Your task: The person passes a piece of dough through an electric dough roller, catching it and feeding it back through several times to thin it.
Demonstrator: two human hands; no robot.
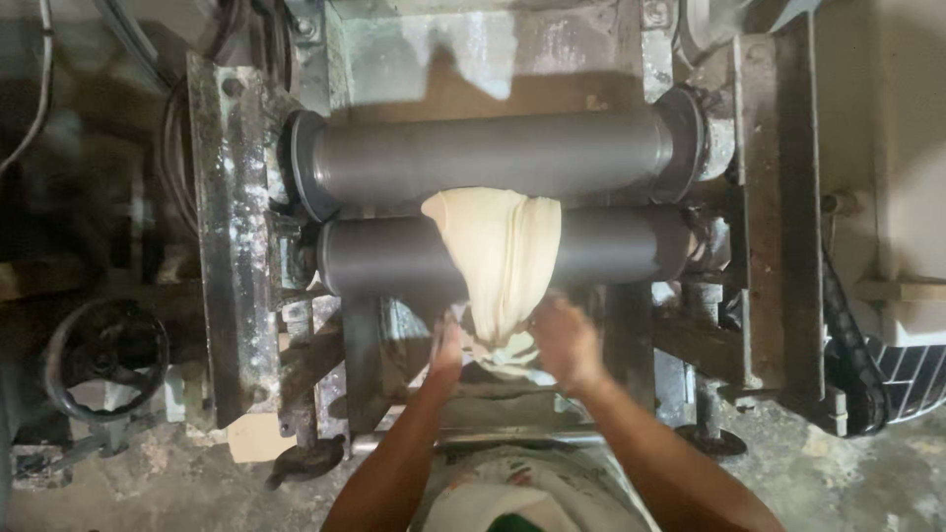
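A pale cream sheet of dough (pixel 498 254) comes out between two dark steel rollers, the upper roller (pixel 493 153) and the lower roller (pixel 384 258), and drapes down over the lower one. Its bunched lower end hangs in front of me. My left hand (pixel 448 347) holds the left side of that gathered end. My right hand (pixel 567 340) grips its right side. Both forearms reach up from the bottom of the view.
The rollers sit in a worn metal frame with a side plate (pixel 232 246) on the left and another (pixel 778 197) on the right. A black handwheel (pixel 103 357) stands at lower left. A ribbed motor housing (pixel 907 369) is at the right edge. The floor is dusty concrete.
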